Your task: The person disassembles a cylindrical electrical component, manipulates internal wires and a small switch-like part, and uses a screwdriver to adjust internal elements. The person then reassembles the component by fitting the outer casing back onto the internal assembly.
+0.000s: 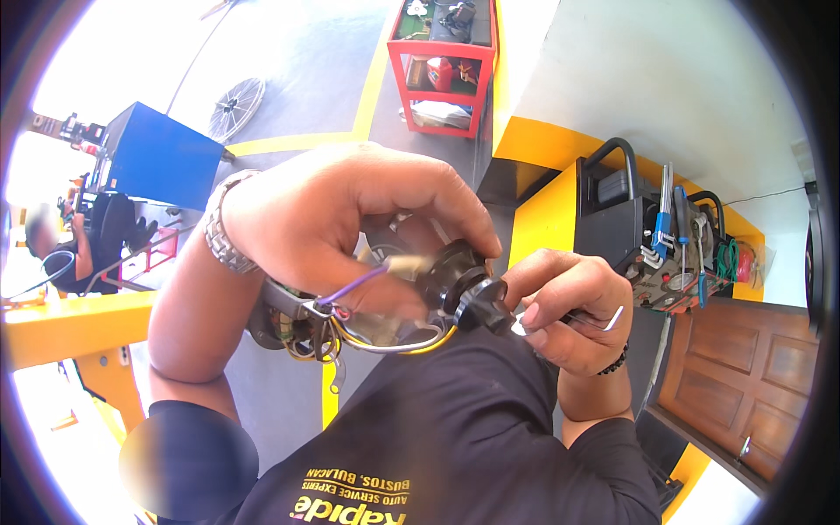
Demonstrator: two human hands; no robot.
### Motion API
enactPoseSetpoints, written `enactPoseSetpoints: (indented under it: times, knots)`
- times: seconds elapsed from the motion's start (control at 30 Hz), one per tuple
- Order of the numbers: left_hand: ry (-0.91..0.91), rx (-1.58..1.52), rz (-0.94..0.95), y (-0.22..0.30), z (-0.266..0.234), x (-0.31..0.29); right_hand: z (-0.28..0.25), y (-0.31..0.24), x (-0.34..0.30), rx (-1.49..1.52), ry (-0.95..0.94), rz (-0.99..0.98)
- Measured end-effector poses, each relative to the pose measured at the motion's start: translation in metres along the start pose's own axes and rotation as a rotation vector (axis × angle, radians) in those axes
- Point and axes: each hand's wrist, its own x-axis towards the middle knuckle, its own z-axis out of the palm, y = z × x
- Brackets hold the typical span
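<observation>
My left hand (324, 210), a metal watch on its wrist, arches over a wired mechanical assembly and closes round it. The assembly's black ribbed round part (459, 278) points towards my right hand. Purple wire (352, 286), yellow wire and grey wire loop out below a metal housing (284, 311) on its left side. Much of the assembly is hidden under my palm and fingers. My right hand (573, 306) is closed in a pinch at the round part's end. A thin metal tool with a bent tip (616, 318) passes through its fingers; its exact kind is unclear.
A red tool cart (442, 87) stands ahead. On the right is a black equipment trolley (617, 223) with hand tools, beyond it a wooden door (744, 372). Left are a blue cabinet (162, 157), a yellow beam (79, 324) and another person (79, 245). A spoked wheel (236, 109) is farther off.
</observation>
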Motion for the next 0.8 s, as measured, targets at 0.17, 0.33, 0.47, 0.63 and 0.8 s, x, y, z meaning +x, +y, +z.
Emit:
enactPoseSetpoints:
  times: [0.17,0.33,0.47,0.63,0.8]
  knots:
    - [0.035,-0.315,-0.181,-0.007,-0.002,0.002,0.022,-0.008,0.015,0.065,0.221,0.065]
    - [0.180,-0.659,-0.457,-0.013,-0.001,0.005,0.017,0.007,0.031,0.125,0.389,0.141]
    - [0.256,-0.725,-0.486,-0.024,-0.001,0.005,0.013,0.008,0.038,0.082,0.396,0.211]
    - [0.288,-0.764,-0.499,-0.033,-0.003,0.004,0.022,0.015,0.049,0.009,0.448,0.196]
    - [0.161,-0.910,-0.411,-0.043,-0.009,0.000,0.014,0.020,0.047,0.004,0.358,0.093]
